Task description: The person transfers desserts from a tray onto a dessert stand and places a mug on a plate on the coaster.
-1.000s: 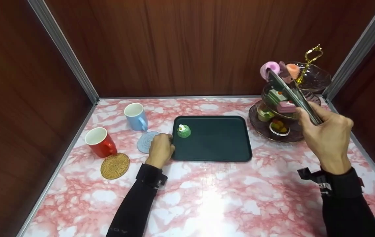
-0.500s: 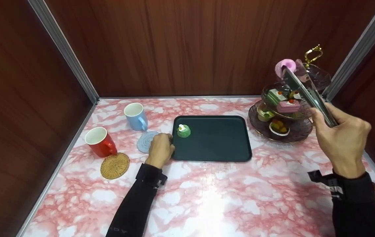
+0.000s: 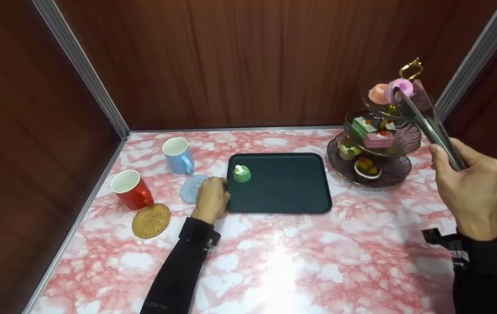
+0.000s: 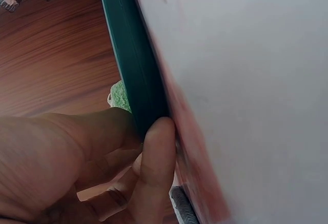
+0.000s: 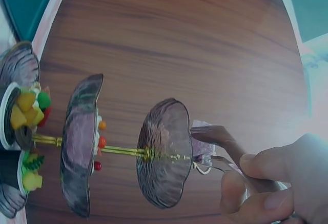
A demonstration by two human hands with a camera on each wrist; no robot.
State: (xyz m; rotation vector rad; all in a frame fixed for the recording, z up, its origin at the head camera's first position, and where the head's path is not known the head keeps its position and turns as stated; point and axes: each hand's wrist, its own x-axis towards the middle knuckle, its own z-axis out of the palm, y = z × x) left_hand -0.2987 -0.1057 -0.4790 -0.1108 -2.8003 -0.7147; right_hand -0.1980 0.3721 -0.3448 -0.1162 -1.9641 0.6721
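Observation:
My left hand pinches the left rim of a dark green tray; a green dessert with a white top sits in the tray's upper left. In the left wrist view the thumb and a finger close on the tray edge. At the right, my right hand grips metal tongs. Their tips are around a pink-purple ring cake at the top tier of a tiered glass stand. An orange ring cake lies just left of it. Whether the pink cake touches the top plate I cannot tell.
Layered cake slices sit on the stand's middle tier, fruit tarts on its bottom one. Its gold handle rises behind the tongs. At left stand a blue mug, a red mug, a blue coaster and a woven coaster.
My right hand has moved to the right, carrying the pink ring cake in the tongs over to the right of the orange one. My left hand stays at the tray rim.

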